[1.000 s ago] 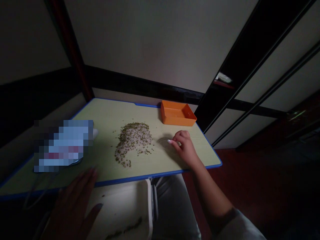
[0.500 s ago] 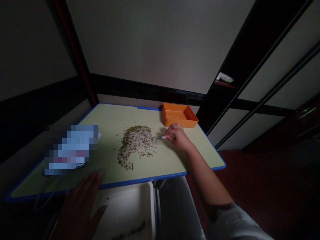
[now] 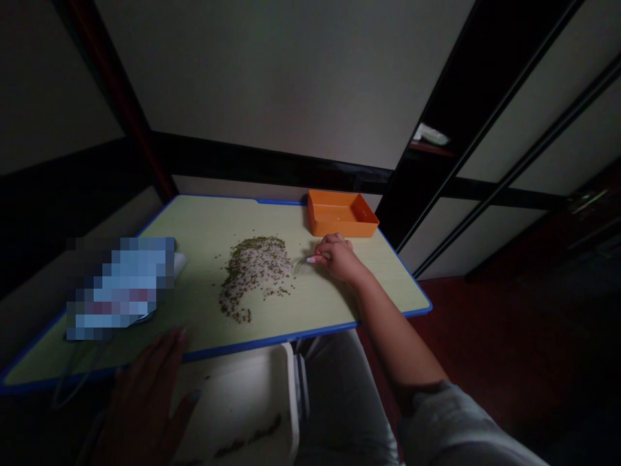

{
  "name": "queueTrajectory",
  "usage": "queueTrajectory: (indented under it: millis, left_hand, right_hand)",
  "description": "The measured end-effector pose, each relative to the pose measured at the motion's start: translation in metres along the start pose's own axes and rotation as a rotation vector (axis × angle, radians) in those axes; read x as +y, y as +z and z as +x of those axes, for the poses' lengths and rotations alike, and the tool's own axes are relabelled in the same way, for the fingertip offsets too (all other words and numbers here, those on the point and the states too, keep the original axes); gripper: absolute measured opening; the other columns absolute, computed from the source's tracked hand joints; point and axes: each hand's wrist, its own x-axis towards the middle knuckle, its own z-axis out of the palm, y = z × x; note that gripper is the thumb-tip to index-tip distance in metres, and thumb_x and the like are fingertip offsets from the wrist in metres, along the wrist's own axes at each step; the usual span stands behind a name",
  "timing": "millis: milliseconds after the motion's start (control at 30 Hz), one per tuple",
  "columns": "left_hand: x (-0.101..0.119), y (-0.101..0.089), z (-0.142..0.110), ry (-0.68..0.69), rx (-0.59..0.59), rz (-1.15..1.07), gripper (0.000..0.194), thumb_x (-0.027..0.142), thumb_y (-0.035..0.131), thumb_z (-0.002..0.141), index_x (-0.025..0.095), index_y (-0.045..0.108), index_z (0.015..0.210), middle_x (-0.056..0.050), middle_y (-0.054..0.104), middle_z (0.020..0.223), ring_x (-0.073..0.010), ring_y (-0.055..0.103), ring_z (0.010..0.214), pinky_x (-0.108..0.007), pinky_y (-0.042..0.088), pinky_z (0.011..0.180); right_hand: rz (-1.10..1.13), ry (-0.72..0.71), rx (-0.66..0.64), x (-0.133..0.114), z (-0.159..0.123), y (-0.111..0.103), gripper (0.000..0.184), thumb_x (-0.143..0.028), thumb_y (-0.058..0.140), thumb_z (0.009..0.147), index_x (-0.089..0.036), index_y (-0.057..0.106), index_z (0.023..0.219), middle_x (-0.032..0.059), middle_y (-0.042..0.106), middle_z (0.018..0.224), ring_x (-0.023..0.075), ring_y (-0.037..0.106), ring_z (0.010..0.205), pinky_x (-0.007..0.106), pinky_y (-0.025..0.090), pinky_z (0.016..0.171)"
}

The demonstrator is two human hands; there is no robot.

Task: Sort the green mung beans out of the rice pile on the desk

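A heap of small green and pale grains (image 3: pixel 255 272) lies in the middle of a pale green table with a blue rim (image 3: pixel 320 329). My right hand (image 3: pixel 336 257) rests on the table just right of the heap, fingers curled round a thin clear tool whose tip points at the grains. My left hand (image 3: pixel 145 395) lies flat with fingers stretched out at the table's near edge, over a white tray (image 3: pixel 252 414). The tray sits below the table edge with a few green grains in it.
An orange tray (image 3: pixel 341 214) stands at the table's far right corner. A blurred blue-white object (image 3: pixel 119 288) lies on the left side, with a thin cable hanging off the edge. Walls and dark frames stand behind; dark floor lies to the right.
My right hand has slid away from the near right part of the table toward the heap's far right edge. The left hand has stayed at the table's near edge.
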Motion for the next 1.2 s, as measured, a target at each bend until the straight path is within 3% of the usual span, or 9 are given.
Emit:
queueTrajectory:
  millis: [167,467,1200]
  left_hand:
    - [-0.0023,0.0020,-0.0010,0.023,0.009,0.019,0.073,0.041,0.033,0.093,0.031,0.012,0.161,-0.017,0.049,0.154,-0.0375,0.046,0.141,-0.066,0.040,0.112]
    - [-0.0020,-0.0025,-0.0002,0.049,-0.016,0.035,0.073,0.039,0.034,0.092,0.028,0.011,0.161,-0.020,0.049,0.153,-0.0407,0.047,0.139,-0.069,0.044,0.105]
    - [-0.0022,-0.0038,0.0012,0.044,-0.005,0.006,0.073,0.040,0.032,0.092,0.027,0.013,0.161,-0.021,0.047,0.154,-0.0423,0.046,0.139,-0.070,0.041,0.108]
  right_hand:
    - [-0.013,-0.038,-0.054,-0.0041,0.0020,0.0024,0.019,-0.035,0.070,0.096,-0.019,0.076,0.090,0.0088,0.067,0.107,0.0261,0.051,0.113,0.036,0.034,0.088]
    - [-0.019,-0.093,-0.105,-0.0031,0.0023,0.0035,0.023,-0.039,0.066,0.099,-0.019,0.076,0.092,0.0107,0.066,0.110,0.0274,0.049,0.114,0.038,0.032,0.090]
    - [0.045,-0.120,-0.166,-0.0015,-0.0005,-0.0009,0.013,-0.031,0.071,0.095,-0.020,0.076,0.090,0.0088,0.063,0.109,0.0263,0.046,0.114,0.038,0.029,0.093]
